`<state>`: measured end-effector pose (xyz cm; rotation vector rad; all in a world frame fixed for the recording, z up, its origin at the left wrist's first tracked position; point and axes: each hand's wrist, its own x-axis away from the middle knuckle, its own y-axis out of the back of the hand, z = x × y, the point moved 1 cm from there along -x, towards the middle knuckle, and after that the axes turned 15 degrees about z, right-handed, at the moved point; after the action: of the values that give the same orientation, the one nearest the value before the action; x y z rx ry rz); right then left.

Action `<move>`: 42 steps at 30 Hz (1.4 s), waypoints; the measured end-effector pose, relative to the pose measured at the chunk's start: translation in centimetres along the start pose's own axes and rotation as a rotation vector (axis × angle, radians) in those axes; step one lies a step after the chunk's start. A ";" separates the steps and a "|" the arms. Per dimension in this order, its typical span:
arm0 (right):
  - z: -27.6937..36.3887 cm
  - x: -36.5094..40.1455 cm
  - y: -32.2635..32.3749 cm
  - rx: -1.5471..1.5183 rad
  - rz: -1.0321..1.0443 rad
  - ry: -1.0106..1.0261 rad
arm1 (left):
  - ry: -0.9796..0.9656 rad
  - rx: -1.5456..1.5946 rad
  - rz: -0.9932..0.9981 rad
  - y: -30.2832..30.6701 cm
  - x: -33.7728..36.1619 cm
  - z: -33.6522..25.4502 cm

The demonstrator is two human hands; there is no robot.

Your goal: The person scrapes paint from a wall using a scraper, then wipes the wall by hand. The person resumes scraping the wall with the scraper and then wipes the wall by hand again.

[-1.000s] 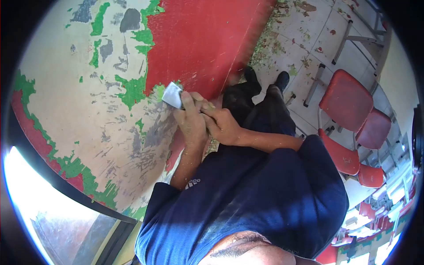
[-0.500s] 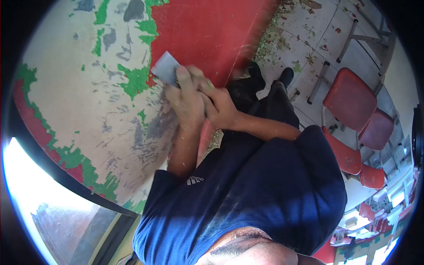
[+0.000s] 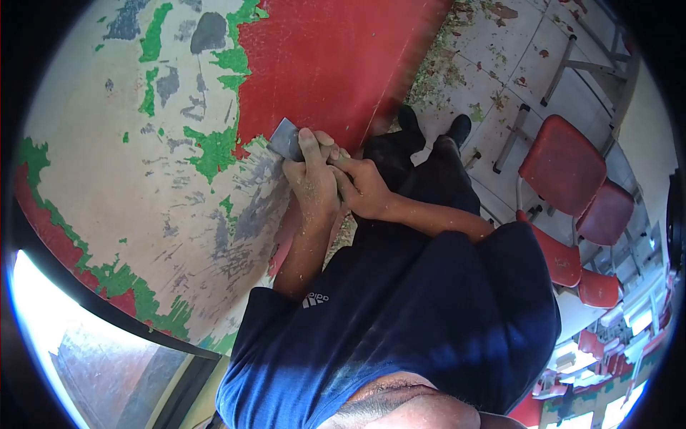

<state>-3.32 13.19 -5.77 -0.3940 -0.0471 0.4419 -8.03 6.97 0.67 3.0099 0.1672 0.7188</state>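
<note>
A flat metal scraper [image 3: 285, 139] lies against the wall surface [image 3: 143, 207], at the border between red paint [image 3: 307, 68] and a stripped pale patch. My left hand [image 3: 314, 177] is closed on the scraper, fingers stretched along its blade. Pressed up beside it, my right hand [image 3: 366, 187] is closed too, its fingers curled around the tool's lower part. The handle is hidden by both hands. Ragged green paint [image 3: 214, 151] edges the red area near the blade. Pale dust sticks to my left forearm.
Paint chips [image 3: 439, 75] litter the tiled floor [image 3: 529, 43] by the wall's foot, near my shoes [image 3: 457, 129]. Red chairs [image 3: 562, 164] with metal legs stand to the right. A dark frame [image 3: 93, 297] borders a bright window at lower left.
Both hands and the scraper have shifted slightly down and to the right in the view. The wall has shifted a little left. Both hands keep their hold.
</note>
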 end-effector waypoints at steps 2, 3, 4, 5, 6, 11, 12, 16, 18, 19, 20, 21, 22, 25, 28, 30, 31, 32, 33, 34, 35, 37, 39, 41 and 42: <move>-0.4 0.3 -0.1 -0.009 0.010 -0.002 | -0.001 0.001 0.032 0.1 0.6 0.2; 0.1 1.1 -0.3 -0.015 0.009 -0.019 | 0.006 -0.003 0.046 0.3 1.2 0.1; 0.6 1.3 -0.4 -0.015 0.011 -0.025 | 0.021 0.013 0.034 0.5 1.6 0.2; 0.8 0.9 -0.4 -0.014 -0.011 -0.008 | 0.023 0.034 0.026 0.7 1.5 0.3; 0.9 0.3 0.0 -0.003 -0.027 0.011 | 0.020 0.065 0.018 0.2 1.1 0.0; 1.4 -0.8 -1.0 -0.069 -0.077 0.081 | -0.001 -0.025 0.009 0.2 1.1 -1.5; 1.3 -0.1 -1.2 -0.027 -0.094 0.102 | 0.014 -0.038 0.026 0.4 1.2 -1.5; 1.5 -0.3 -0.5 0.053 -0.037 0.018 | 0.003 -0.023 0.007 0.2 0.8 -1.2; 3.0 -2.4 0.0 -0.051 -0.034 0.062 | -0.093 -0.054 0.094 -0.4 0.4 -3.4; 3.5 -3.2 0.0 -0.106 -0.039 0.093 | -0.106 -0.087 0.114 -0.6 0.5 -4.4; 3.0 -2.2 -0.5 -0.044 -0.027 0.102 | -0.119 -0.126 0.146 -0.8 0.5 -5.1; 1.7 -0.5 -1.0 0.027 -0.027 0.117 | -0.048 -0.089 0.057 0.0 1.2 -3.3; 1.0 0.0 -0.8 0.107 -0.025 0.130 | -0.038 -0.076 0.028 0.2 1.4 -2.4; 1.8 -0.4 -0.2 0.108 0.024 0.071 | -0.018 -0.009 -0.046 -0.5 1.4 -2.1; 3.8 -2.8 0.3 -0.089 0.053 0.048 | -0.151 -0.088 0.058 -0.4 0.3 -4.5; 3.3 -1.8 -0.6 -0.018 -0.057 0.145 | -0.093 -0.049 0.019 0.1 1.2 -3.0; 3.2 -0.3 -0.6 -0.044 -0.035 0.088 | -0.075 -0.020 -0.008 0.6 1.8 -1.3; 2.8 0.5 -0.4 -0.070 0.001 0.022 | -0.052 0.019 -0.049 0.8 2.1 -0.2; 2.5 0.3 -0.8 0.044 -0.046 0.082 | 0.019 0.055 -0.080 0.2 2.1 -1.6; 2.6 0.2 -1.0 0.012 -0.015 0.042 | 0.019 0.045 -0.070 0.2 2.3 -2.2; 3.0 -0.3 -0.8 -0.022 0.023 0.007 | 0.013 0.034 -0.065 0.2 2.1 -2.5; 2.8 -1.0 0.0 -0.020 0.062 -0.009 | -0.091 0.019 -0.008 0.2 1.2 -2.6; 3.0 -0.3 -0.2 -0.001 0.102 -0.025 | -0.066 0.060 -0.016 0.3 2.4 -2.0; 3.0 -0.2 -0.5 0.003 0.066 0.018 | -0.065 0.070 -0.029 0.3 2.5 -2.3; 3.2 -0.3 -0.3 0.014 0.060 0.043 | -0.078 0.069 -0.052 0.3 2.1 -2.4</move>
<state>-3.92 13.96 -2.73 -0.3922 0.0097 0.4926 -7.27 6.97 3.78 3.0798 0.2717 0.6030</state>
